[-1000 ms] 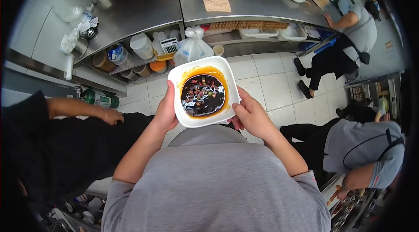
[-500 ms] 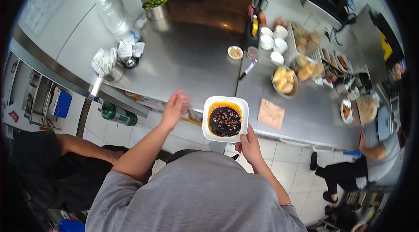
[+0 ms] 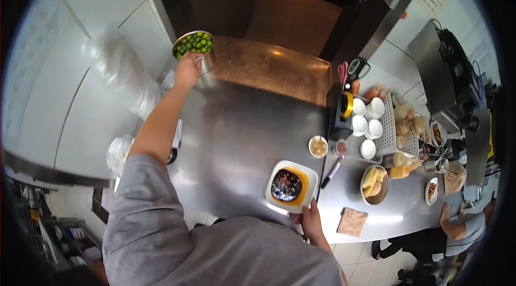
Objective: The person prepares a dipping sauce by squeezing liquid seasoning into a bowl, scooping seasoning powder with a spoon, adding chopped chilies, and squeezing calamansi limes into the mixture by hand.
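Note:
A white square bowl of dark sauce with chopped red bits is in my right hand, whose fingers grip its near right corner above the counter's front edge. My left arm reaches far across the steel counter. At its end my left hand is closed at the near rim of a metal pot full of small green fruits. What the fingers pinch there is too small to make out.
Right of the bowl are a marker, a small dish, a metal bowl of yellow pieces, a folded cloth and stacked white cups. A co-worker leans on the counter at the right.
My left hand has let go of the white bowl and moved up to the pot of green fruits. My right hand has kept the bowl, now nearer the counter. The view has shifted towards the counter.

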A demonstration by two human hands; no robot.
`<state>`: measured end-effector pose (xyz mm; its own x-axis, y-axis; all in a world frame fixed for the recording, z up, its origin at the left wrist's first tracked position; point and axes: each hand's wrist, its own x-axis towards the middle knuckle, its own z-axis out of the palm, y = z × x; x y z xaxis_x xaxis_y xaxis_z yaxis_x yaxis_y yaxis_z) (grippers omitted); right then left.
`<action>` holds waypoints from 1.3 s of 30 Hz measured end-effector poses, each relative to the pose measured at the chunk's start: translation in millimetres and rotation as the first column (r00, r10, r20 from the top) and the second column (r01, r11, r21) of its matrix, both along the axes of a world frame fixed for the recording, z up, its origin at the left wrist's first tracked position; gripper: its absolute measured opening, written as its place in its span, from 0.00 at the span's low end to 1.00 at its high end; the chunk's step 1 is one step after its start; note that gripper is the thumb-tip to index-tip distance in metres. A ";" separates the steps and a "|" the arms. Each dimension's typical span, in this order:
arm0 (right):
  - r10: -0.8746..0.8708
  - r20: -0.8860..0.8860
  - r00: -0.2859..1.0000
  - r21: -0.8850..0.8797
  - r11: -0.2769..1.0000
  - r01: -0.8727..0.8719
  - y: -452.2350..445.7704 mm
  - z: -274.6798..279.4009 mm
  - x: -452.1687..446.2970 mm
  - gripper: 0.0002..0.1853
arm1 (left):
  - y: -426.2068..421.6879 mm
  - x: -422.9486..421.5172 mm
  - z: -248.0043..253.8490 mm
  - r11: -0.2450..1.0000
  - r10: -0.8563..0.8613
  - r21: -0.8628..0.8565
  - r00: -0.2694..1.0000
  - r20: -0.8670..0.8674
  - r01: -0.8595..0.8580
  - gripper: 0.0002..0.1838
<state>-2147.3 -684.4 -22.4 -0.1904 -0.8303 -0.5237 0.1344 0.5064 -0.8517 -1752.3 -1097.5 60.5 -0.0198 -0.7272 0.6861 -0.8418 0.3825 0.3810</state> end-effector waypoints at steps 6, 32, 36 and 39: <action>-0.147 -0.343 0.928 0.092 0.978 0.189 -2.2 12.0 18.5 0.25 | -135.3 37.5 -14.1 0.911 0.170 0.307 0.928 0.332 -0.276 0.23; -0.601 -0.604 0.524 -0.291 0.778 0.557 102.7 -14.3 20.4 0.23 | -165.4 32.5 -12.5 0.980 -0.037 0.182 0.971 -0.237 0.082 0.14; -0.599 -0.436 0.672 -0.304 0.800 0.517 63.8 30.7 42.1 0.19 | -51.7 -36.8 39.2 0.513 0.134 -0.128 -0.226 -0.965 0.849 0.16; -0.325 -0.511 0.796 -0.355 0.923 0.149 15.9 71.8 59.1 0.16 | 73.0 -115.1 7.2 -0.094 0.631 -0.385 -0.245 -0.736 0.918 0.16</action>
